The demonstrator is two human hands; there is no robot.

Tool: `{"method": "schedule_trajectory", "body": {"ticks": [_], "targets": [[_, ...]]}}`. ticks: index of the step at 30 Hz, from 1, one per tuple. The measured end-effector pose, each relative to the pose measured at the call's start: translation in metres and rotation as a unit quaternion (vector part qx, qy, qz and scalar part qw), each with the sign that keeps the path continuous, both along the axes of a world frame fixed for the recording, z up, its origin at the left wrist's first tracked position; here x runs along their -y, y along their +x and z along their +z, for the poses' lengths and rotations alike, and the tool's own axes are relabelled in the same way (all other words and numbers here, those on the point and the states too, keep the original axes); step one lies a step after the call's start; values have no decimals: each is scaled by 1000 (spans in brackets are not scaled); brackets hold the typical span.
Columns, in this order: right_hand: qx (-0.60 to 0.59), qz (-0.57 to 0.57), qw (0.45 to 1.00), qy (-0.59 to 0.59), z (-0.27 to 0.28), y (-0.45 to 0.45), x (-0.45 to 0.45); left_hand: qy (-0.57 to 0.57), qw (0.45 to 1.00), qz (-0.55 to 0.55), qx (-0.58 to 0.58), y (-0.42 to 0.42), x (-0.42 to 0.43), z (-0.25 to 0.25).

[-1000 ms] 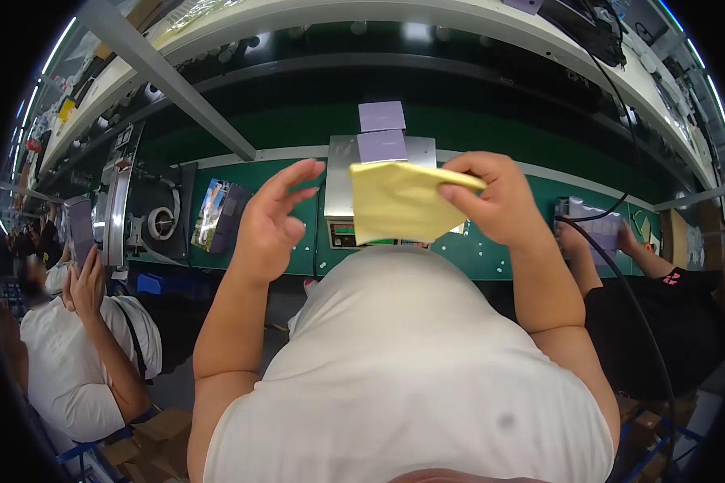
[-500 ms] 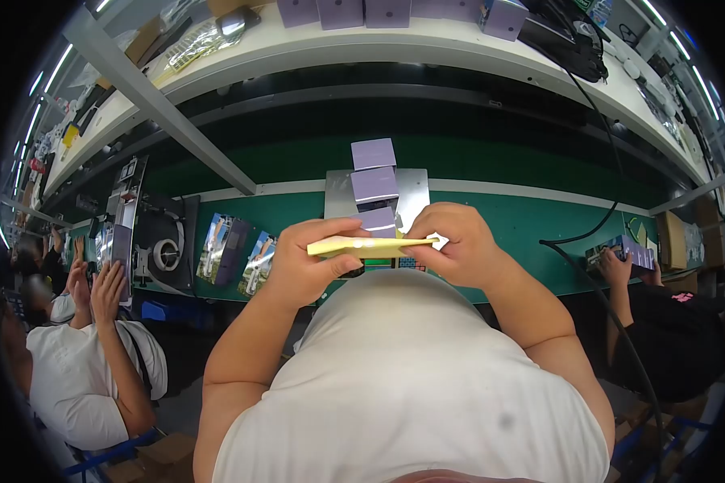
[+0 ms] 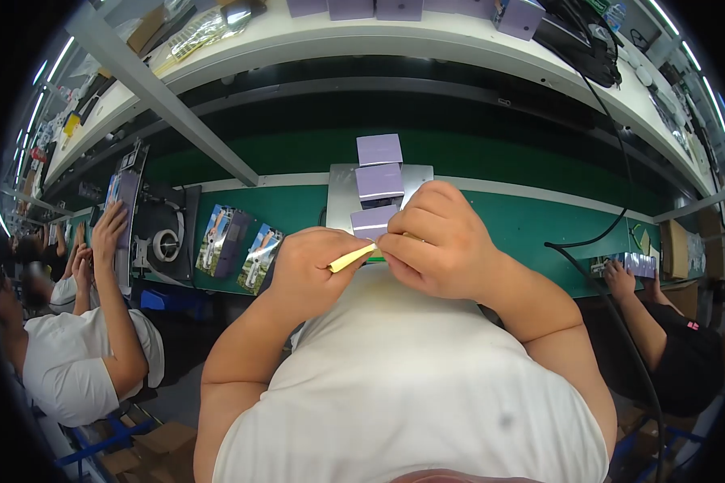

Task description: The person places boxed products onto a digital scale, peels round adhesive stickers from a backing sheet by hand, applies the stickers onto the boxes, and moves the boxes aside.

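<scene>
Close in front of my body, my left hand point(image 3: 314, 270) is closed around a flat, thin yellow piece point(image 3: 351, 258), seen nearly edge-on. Its exact kind I cannot make out. Fingers of my right hand point(image 3: 439, 241) pinch its right end, which they mostly hide. Both hands almost touch. Just beyond them is a purple box point(image 3: 373, 219), with a second purple box point(image 3: 380, 183) and a third purple box point(image 3: 379, 150) in a row behind it. A silver metal plate point(image 3: 342, 189) lies under the row.
Two picture-printed boxes point(image 3: 260, 258) lie on the green table point(image 3: 507, 217) to the left. A black cable point(image 3: 588, 241) runs down the right side. A white shelf point(image 3: 443, 44) with more purple boxes spans above. Co-workers handle boxes at left point(image 3: 109, 229) and right point(image 3: 620, 282).
My hands have drawn closer together and cover more of the yellow piece, which now tilts down to the left. The white bit at its right end is hidden. The left co-worker's hands have moved up.
</scene>
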State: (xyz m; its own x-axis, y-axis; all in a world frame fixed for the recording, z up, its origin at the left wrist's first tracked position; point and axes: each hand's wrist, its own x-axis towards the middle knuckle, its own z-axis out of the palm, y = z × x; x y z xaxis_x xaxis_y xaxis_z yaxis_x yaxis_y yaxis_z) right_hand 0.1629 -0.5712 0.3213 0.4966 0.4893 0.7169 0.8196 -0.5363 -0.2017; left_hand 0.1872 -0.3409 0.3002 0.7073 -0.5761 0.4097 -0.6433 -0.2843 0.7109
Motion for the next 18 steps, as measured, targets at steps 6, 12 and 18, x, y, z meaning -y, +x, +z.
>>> {"method": "schedule_trajectory", "body": {"ticks": [6, 12, 18], "targets": [[-41, 36, 998, 41, -9, 10, -2, 2, 998, 6, 62, 3, -13, -8], [-46, -43, 998, 0, -53, 37, 14, -28, 992, 122, -32, 4, -57, -4], [-102, -49, 977, -183, -105, 47, 4, -84, 963, 242, -88, 3, -73, -19]]}}
